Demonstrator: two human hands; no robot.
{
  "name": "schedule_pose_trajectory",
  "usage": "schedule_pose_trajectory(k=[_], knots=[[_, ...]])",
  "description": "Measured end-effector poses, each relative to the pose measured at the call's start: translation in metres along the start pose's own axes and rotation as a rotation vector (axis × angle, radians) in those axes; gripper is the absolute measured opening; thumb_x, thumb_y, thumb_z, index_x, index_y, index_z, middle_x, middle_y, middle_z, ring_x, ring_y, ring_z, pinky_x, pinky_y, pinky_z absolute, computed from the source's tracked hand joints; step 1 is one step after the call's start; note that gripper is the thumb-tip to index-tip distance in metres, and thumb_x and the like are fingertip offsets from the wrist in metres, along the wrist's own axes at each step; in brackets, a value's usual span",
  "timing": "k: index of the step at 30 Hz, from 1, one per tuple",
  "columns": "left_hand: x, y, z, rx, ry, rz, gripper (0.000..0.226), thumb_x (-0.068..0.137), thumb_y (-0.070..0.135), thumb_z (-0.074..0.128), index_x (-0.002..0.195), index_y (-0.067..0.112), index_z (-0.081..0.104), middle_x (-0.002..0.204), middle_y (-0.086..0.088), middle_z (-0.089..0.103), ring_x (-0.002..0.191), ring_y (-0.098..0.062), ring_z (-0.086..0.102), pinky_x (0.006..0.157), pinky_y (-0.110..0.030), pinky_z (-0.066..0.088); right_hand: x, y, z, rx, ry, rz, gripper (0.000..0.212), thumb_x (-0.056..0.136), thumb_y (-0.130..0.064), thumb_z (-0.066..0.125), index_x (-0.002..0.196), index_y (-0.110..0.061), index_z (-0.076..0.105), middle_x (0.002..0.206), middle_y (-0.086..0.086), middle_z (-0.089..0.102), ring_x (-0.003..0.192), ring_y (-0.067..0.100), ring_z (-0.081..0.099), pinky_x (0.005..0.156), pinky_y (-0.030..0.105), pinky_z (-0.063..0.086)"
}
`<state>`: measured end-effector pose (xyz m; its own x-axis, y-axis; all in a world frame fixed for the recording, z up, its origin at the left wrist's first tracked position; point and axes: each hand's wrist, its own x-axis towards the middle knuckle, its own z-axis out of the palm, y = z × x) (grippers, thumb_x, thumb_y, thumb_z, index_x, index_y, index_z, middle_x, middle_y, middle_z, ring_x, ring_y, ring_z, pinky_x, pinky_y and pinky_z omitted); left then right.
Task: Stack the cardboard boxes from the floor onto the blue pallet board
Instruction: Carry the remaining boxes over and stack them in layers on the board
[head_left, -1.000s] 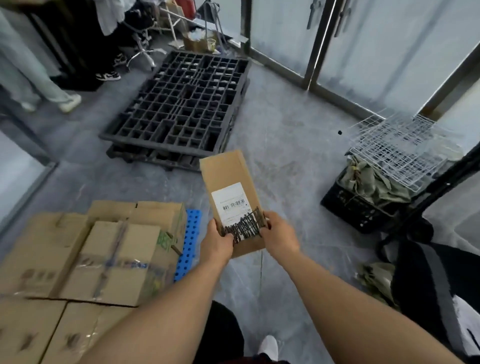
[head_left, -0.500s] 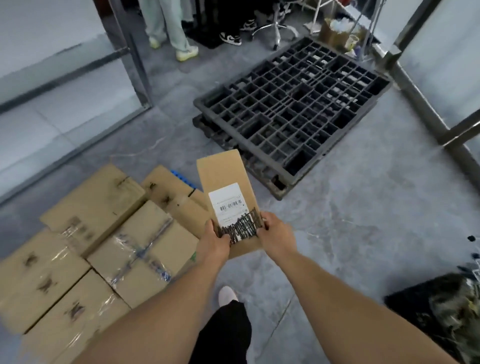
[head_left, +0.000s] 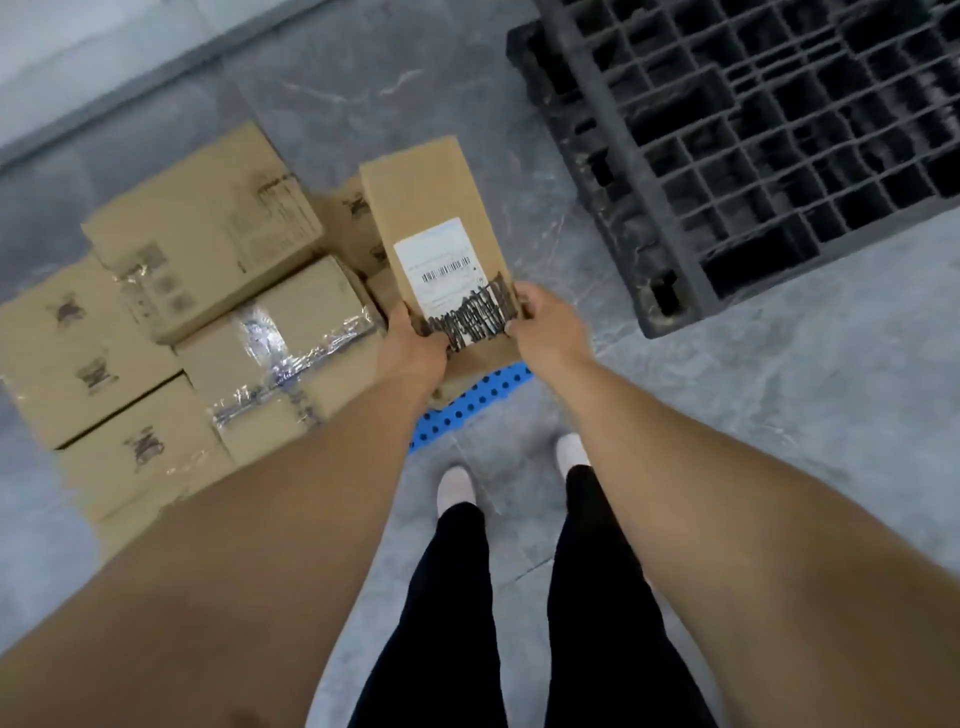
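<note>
Boxes (head_left: 208, 332) already cover most of the pallet (head_left: 470, 402). Both hands, left (head_left: 415, 345) and right (head_left: 545, 327), grip a labelled box (head_left: 431, 208) above its near corner, fingers clamped on its sides. Placement is in hand; next, lowering it into a gap.

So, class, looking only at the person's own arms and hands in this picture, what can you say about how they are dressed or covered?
Both forearms are bare right up to the frame edge: no sleeves show. The left hand and right hand wear no gloves, and no watch, bracelet or ring can be seen on either. Lower down, black trousers and white shoes are visible.
</note>
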<state>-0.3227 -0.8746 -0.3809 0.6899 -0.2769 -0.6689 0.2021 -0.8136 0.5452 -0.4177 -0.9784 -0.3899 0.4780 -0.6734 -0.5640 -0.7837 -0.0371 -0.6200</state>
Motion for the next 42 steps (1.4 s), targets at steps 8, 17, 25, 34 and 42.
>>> schedule_pose_trajectory(k=[8, 17, 25, 34, 42], knots=[[0.071, -0.025, 0.042, -0.079, 0.144, -0.210, 0.035, 0.091, 0.006, 0.048, 0.123, 0.019, 0.046, 0.096, 0.001, 0.057, 0.070, -0.010, 0.053, 0.056, -0.025, 0.045, 0.095, 0.029, 0.044, -0.035, -0.221, -0.072, 0.047, 0.083, 0.001, 0.049, 0.123, -0.023, 0.056, 0.118, 0.003, 0.063, 0.104, 0.020, 0.060, 0.090, 0.035, 0.049], [0.126, -0.064, 0.089, -0.088, 0.157, -0.349, 0.038, 0.091, 0.008, 0.042, 0.126, 0.024, 0.041, 0.104, 0.000, 0.053, 0.091, -0.024, 0.056, 0.085, -0.045, 0.054, 0.147, 0.078, 0.086, -0.119, -0.295, -0.106, 0.043, 0.089, 0.001, 0.047, 0.123, -0.023, 0.056, 0.113, -0.002, 0.064, 0.098, 0.015, 0.060, 0.085, 0.030, 0.052], [0.141, -0.084, 0.100, 0.192, 0.137, -0.208, 0.045, 0.093, 0.007, 0.042, 0.137, 0.013, 0.037, 0.130, -0.007, 0.052, 0.116, -0.023, 0.052, 0.079, -0.020, 0.043, 0.155, 0.090, 0.107, -0.079, -0.325, -0.095, 0.043, 0.089, 0.003, 0.044, 0.117, -0.026, 0.057, 0.101, -0.006, 0.063, 0.086, 0.011, 0.061, 0.070, 0.024, 0.054], [0.127, -0.067, 0.086, 1.392, -0.343, -0.065, 0.007, 0.095, 0.010, 0.047, 0.089, 0.009, 0.045, 0.091, -0.006, 0.049, 0.115, -0.027, 0.047, 0.106, -0.038, 0.029, 0.145, 0.091, 0.112, -0.108, -0.317, -0.069, 0.053, 0.091, 0.004, 0.041, 0.137, -0.023, 0.044, 0.127, -0.005, 0.057, 0.106, 0.010, 0.056, 0.087, 0.024, 0.049], [0.120, -0.063, 0.085, 1.588, -0.423, -0.014, 0.023, 0.096, 0.006, 0.045, 0.117, 0.002, 0.052, 0.128, -0.013, 0.050, 0.124, -0.030, 0.042, 0.108, -0.039, 0.028, 0.143, 0.096, 0.114, -0.121, -0.325, -0.087, 0.052, 0.091, 0.003, 0.043, 0.137, -0.022, 0.044, 0.130, -0.003, 0.055, 0.103, 0.010, 0.057, 0.084, 0.024, 0.050]])
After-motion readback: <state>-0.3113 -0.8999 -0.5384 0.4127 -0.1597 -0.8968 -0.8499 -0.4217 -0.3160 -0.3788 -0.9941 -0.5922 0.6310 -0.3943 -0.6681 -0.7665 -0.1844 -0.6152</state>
